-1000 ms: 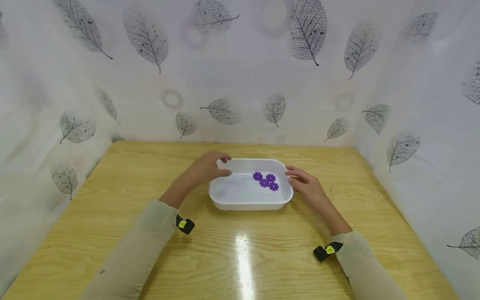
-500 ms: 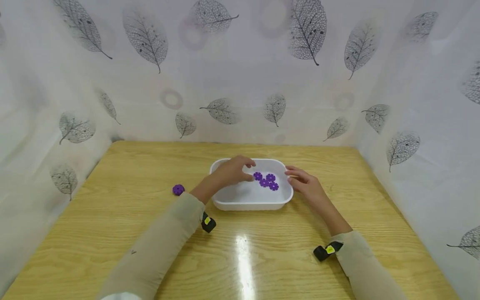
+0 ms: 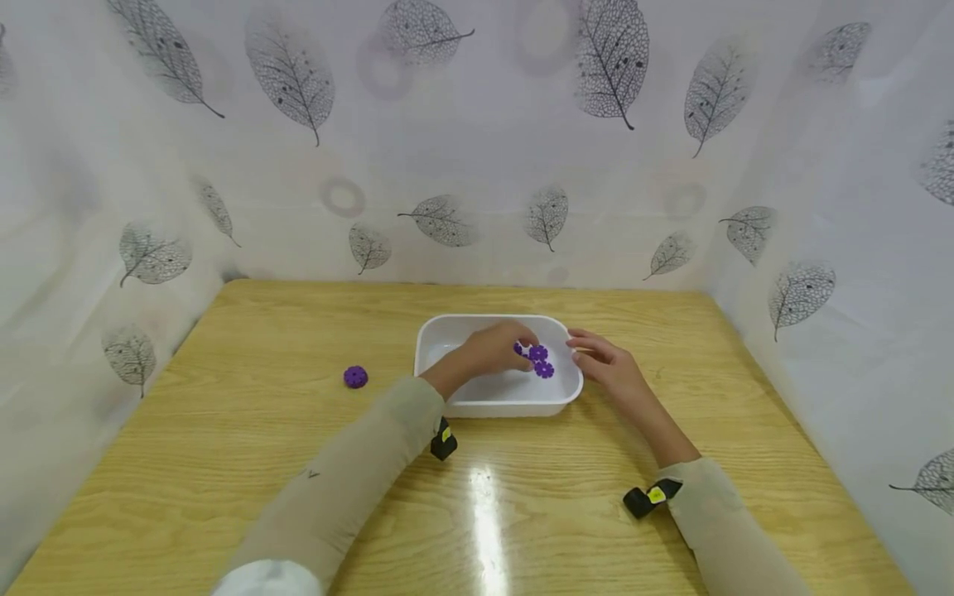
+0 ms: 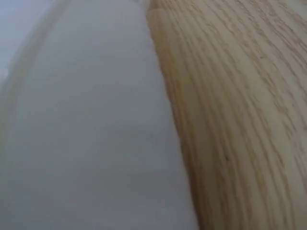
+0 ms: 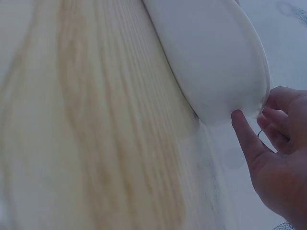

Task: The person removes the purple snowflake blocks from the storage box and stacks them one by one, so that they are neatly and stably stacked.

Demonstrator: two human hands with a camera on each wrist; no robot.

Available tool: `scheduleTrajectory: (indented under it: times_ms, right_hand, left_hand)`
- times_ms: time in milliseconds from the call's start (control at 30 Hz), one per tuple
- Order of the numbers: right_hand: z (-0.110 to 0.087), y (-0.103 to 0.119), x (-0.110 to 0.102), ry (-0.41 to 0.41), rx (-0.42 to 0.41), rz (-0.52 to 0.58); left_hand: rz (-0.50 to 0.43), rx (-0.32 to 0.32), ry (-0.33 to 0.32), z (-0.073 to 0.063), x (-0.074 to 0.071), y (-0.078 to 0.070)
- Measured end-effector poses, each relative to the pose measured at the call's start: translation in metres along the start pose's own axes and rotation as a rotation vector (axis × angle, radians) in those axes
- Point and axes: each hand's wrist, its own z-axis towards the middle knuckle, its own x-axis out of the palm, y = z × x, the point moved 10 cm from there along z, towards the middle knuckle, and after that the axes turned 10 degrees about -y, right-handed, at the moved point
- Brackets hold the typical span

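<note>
A white oval-cornered tray point(image 3: 477, 409) sits on the wooden table, with several purple flower-shaped discs point(image 3: 545, 370) lying toward its right side. My left hand point(image 3: 495, 348) reaches down inside, thumb and fingers spread around the discs' left part and hiding some of them. At the tray's right end, my right hand point(image 3: 611, 364) holds the rim. The right wrist view shows its thumb point(image 5: 242, 127) against the outer wall and other fingers at the rim. The left wrist view has only the tray's side wall point(image 4: 96, 124) and wood; my left hand is out of it.
Left of the tray, a rounded purple notched piece point(image 3: 355, 377) lies on the table point(image 3: 283, 463). A leaf-patterned curtain point(image 3: 477, 149) rises behind the table and along both sides.
My left hand has moved right, from the tray's left end across to the discs. The purple piece on the table has come out from behind the left arm. My right hand stays put.
</note>
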Motion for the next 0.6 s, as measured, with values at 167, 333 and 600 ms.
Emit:
scheduleTrajectory:
  times_ms: [167,333,600]
  right_hand:
    - [0.000,0.000,0.001,0.006,-0.006,0.000]
    - [0.000,-0.001,0.000,-0.001,-0.007,-0.007]
    - [0.000,0.000,0.001,-0.001,-0.014,-0.009]
  left_hand:
    - [0.025,-0.033,-0.003,0.001,0.006,0.004]
    - [0.053,-0.072,0.003,-0.002,0.009,0.008]
    - [0.100,-0.105,0.015,-0.006,0.012,0.012]
